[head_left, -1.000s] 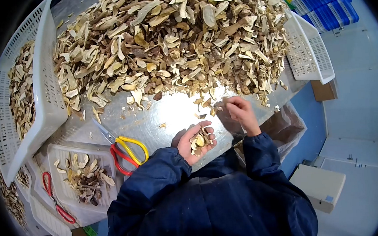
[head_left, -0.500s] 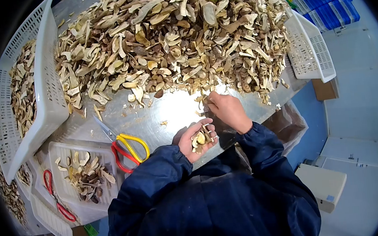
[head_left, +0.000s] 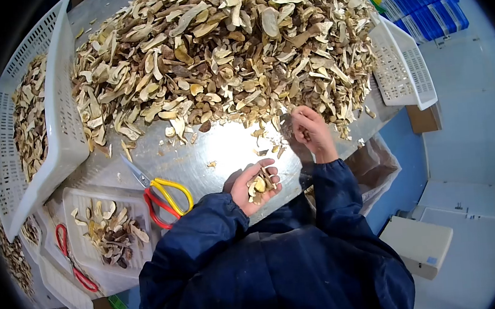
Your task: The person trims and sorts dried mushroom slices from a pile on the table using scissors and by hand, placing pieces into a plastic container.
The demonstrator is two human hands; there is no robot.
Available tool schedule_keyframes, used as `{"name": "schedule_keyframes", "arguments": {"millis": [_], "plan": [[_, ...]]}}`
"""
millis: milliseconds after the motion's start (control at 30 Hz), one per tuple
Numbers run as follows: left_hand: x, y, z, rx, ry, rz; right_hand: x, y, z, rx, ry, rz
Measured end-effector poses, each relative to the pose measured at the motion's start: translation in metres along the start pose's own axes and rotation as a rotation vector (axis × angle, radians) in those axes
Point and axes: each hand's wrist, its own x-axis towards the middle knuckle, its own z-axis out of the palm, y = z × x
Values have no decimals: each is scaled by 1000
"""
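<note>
Large pile of dried mushroom slices (head_left: pixel 222 57) on metal table (head_left: pixel 189 153). White perforated basket (head_left: pixel 61 111), table's left side: tilted, similar slices inside. Second white basket (head_left: pixel 406 63), right edge of pile: contents not discernible. Shallow clear tray (head_left: pixel 109 255), lower left: small heap of pale and brown slices, some dark pieces. Lined bin (head_left: pixel 379 170) below table edge, right: contents unclear. Left hand (head_left: pixel 257 187): palm up, fingers loosely curled, cupping several mushroom pieces (head_left: pixel 258 185). Right hand (head_left: pixel 314 133): at near edge of pile, fingers bent inward, narrow grip; cannot tell whether anything is held. Yellow-and-red-handled scissors (head_left: pixel 167 200) between tray and left hand; red-handled scissors (head_left: pixel 73 264) left of tray.
</note>
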Motion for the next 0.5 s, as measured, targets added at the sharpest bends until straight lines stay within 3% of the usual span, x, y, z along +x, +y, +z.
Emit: {"name": "schedule_keyframes", "arguments": {"millis": [67, 200, 233, 333, 400, 467, 500], "plan": [[0, 1, -1, -1, -4, 5, 17, 3, 12, -260, 92, 7], [1, 0, 0, 9, -11, 12, 41, 18, 40, -1087, 393, -469], [0, 0, 0, 11, -13, 14, 40, 19, 45, -1165, 415, -405], [0, 1, 1, 3, -2, 8, 32, 17, 26, -916, 63, -312], [0, 0, -1, -11, -20, 5, 5, -5, 13, -134, -182, 85], [0, -1, -2, -27, -35, -4, -6, -4, -2, 391, -254, -10], [0, -1, -2, -35, -43, -11, -12, -11, 2, 414, -201, -46]]}}
